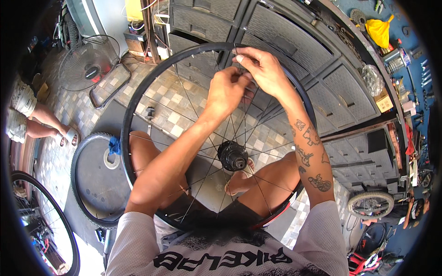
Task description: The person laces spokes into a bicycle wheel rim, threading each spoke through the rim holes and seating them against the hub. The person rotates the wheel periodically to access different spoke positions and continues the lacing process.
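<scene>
A black bicycle wheel rim (134,100) stands tilted across my lap, its far side leaning toward the drawers. Thin dark spokes (188,95) run from the black hub (233,155) in its middle to the rim. Just inside the far edge, my left hand (226,92) is closed with its fingers curled among the spokes; what it pinches is hidden. Right beside it, my right hand (261,69) reaches over from the right, thumb and fingers closed on a spoke close to the rim. The two hands' fingertips nearly meet.
Grey drawer units (202,27) stand close behind the wheel. A floor fan (90,64) is at the far left, near another person's legs (43,112). A tyre (76,184) and blue cloth (114,145) lie left of my knee; a loose hub (150,113) sits on the floor.
</scene>
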